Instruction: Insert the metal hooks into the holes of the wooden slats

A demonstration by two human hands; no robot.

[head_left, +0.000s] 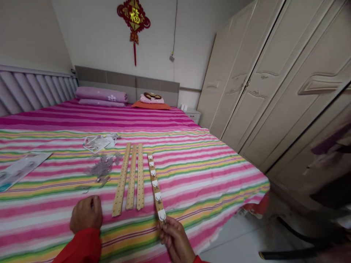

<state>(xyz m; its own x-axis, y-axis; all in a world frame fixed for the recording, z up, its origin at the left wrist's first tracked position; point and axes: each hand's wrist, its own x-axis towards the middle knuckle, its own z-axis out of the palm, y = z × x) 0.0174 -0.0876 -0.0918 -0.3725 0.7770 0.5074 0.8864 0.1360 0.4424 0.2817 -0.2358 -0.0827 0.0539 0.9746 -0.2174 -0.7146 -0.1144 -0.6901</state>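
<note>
My right hand pinches the near end of a narrow wooden strip. White adhesive hooks are spaced in a row along that strip, with their metal hook parts showing. To its left, three bare wooden strips dotted with small holes lie side by side on the striped bedspread. My left hand rests on the bedspread as a closed fist, apart from the strips, with nothing visible in it. Beyond it is a scattered pile of small greyish, see-through pieces.
Clear plastic packaging lies behind the pile, and a flat packet is at the far left. Folded bedding sits by the headboard. A tall wardrobe stands along the right, past the bed's edge.
</note>
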